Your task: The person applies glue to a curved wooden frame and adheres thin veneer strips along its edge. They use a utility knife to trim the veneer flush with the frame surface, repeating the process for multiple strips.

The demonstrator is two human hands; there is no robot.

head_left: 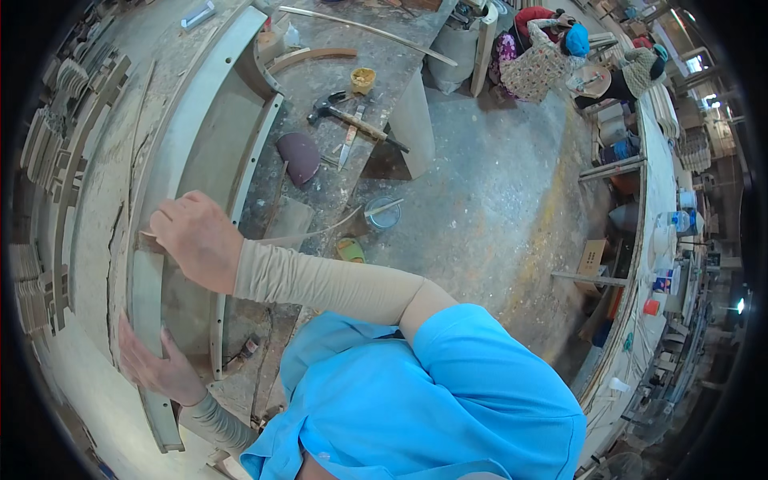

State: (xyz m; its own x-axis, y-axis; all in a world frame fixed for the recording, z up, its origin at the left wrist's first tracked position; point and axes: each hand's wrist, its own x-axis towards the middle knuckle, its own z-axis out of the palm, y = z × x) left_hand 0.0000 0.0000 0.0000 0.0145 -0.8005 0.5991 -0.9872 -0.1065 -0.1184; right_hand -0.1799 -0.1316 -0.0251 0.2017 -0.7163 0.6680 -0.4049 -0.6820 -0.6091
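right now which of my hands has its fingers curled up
Your right hand, the upper one in the picture, at the curved frame: its fingers are bent inward. The left hand, lower down, has its fingers stretched out.

The pale, curved frame (180, 132) lies toward nine o'clock. Its ends point to eleven and between seven and eight.

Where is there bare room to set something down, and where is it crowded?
Bare: a patch of bench between the yellow tub, the long thin strip and the bench edge; also the hollow of the curved frame, beyond the right hand. Crowded: where the hammer crosses the bladed tool beside the purple disc.
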